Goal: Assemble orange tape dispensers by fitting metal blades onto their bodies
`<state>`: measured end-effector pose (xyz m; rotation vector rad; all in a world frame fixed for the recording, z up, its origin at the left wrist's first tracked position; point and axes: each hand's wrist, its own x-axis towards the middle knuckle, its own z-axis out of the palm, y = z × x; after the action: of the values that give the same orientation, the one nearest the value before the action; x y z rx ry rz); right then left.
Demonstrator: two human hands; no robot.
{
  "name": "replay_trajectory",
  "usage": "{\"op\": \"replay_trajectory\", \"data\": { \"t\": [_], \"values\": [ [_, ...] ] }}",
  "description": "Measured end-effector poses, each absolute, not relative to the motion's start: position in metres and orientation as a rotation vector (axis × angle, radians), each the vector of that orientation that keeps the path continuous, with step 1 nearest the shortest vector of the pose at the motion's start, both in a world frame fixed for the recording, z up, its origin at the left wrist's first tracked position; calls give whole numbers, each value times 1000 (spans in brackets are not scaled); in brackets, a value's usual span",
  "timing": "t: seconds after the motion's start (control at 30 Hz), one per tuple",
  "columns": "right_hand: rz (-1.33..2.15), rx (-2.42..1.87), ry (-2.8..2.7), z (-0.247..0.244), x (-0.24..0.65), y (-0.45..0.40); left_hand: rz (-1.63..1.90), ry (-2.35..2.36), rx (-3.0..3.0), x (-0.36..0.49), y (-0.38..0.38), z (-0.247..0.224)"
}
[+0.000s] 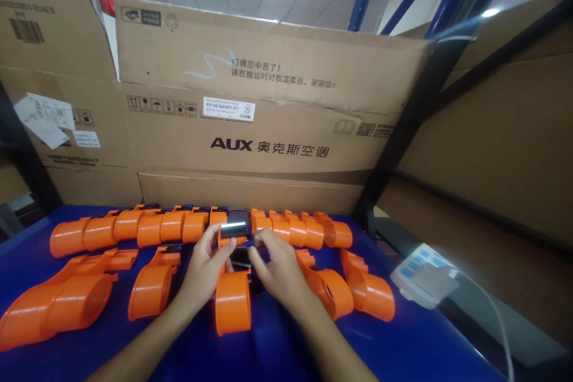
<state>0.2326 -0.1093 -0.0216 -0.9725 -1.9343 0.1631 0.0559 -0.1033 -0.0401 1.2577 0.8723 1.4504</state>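
At the middle of the blue table, my left hand (209, 259) is closed on the upper end of an orange tape dispenser (233, 304), its thumb on the orange edge. A shiny serrated metal blade (233, 229) runs along the top of that end. The round orange ring of the dispenser points toward me. At the right side of the same end, my right hand (275, 262) pinches a small dark blue part (249, 243). Fingers partly hide that part, so I cannot tell whether it is attached.
Several orange tape dispensers (67, 237) line the back of the blue table (179, 352), some with dark blue parts. More dispensers (150, 289) lie on both sides of my hands. A white power strip (423, 274) with a cable is at right. Cardboard (179, 143) stands behind.
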Motion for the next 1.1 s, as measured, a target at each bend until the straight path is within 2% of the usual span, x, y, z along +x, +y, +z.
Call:
{"op": "replay_trajectory", "data": {
  "t": [0.7, 0.83, 1.1],
  "values": [
    [248, -935, -1990, -15, 236, -111, 1447, 811, 1205, 59, -107, -38],
    [484, -886, -1770, -11, 237, -115, 1357, 763, 1048, 58, -110, -31],
    [1267, -739, -1505, -10, 235, -110, 1068, 634, 1034, 56, -111, -31]
  ]
}}
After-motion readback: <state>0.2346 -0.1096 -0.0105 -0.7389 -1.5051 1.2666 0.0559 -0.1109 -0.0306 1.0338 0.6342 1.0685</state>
